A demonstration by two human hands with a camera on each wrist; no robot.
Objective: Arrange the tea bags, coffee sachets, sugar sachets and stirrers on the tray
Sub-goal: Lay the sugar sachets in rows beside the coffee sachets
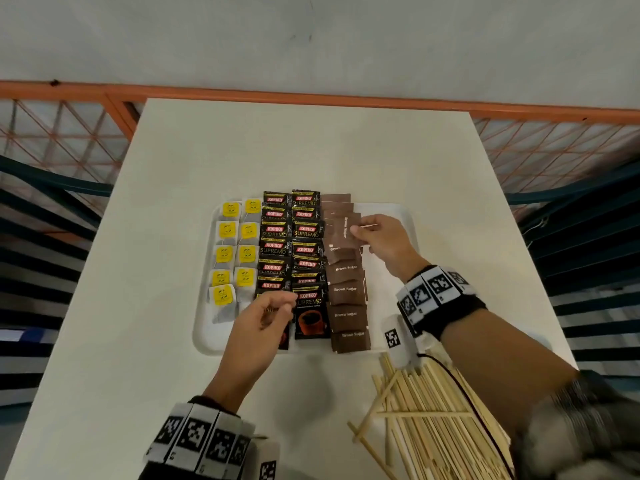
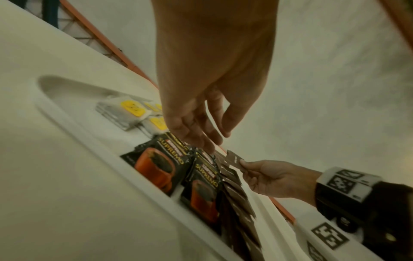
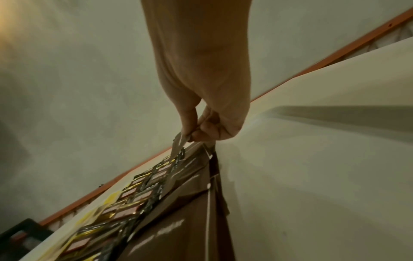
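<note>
Brown sugar sachet (image 1: pixel 343 230) (white lettering) pinched in right hand (image 1: pixel 386 242); left hand (image 1: pixel 263 318) loosely curled, empty.

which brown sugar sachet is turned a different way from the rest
The brown sugar sachet pinched by the right hand, near the far end of the row. Its "Brown Sugar" print runs sideways, while the other sugar sachets lie flat with print reading across.

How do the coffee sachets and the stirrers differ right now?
The coffee sachets lie on the tray in two overlapping columns; the stirrers lie off it, in a loose pile on the table. Sachets are flat, black, printed packets; stirrers are thin, plain, pale sticks. Neither is gripped by a hand.
</note>
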